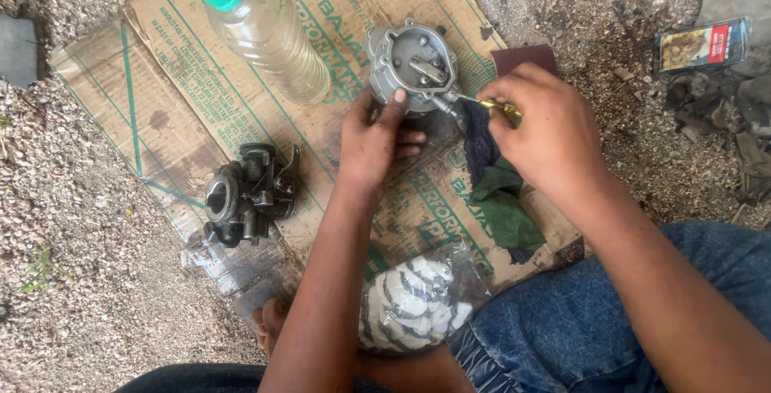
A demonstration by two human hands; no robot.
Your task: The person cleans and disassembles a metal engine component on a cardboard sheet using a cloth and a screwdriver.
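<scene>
The left hand [372, 140] grips a grey metal carburetor bowl [412, 62] from below, thumb up against its near rim and fingers curled around its underside, holding it with the open face turned toward the camera. The bowl sits at about 12 o'clock from the centre of the view, over a flattened cardboard sheet [201, 80] spread on gravel ground [80, 264].

The right hand [546, 132], at 2 o'clock from the centre, is closed around a small screwdriver [482, 104] with a yellow handle; its thin metal shaft points toward 9 o'clock and its tip touches the bowl's lower right edge.

Just under the right hand, at 3 o'clock from the left hand, lies a crumpled green and dark blue cloth [498, 192] on the cardboard. A maroon piece [524, 58] pokes out at 12 o'clock from the right hand.

A clear plastic bottle [265, 32] with a green cap lies tilted at 11 o'clock on the cardboard, well apart from the hands. A dark carburetor body [245, 195] rests at 9 o'clock, near the cardboard's left edge. At 6 o'clock, between the forearms, sits a clear plastic bag [418, 301] holding white and grey pieces, just beside a knee in blue jeans [578, 337]. A small flat printed packet [703, 44] lies on the gravel at 2 o'clock, far right.
</scene>
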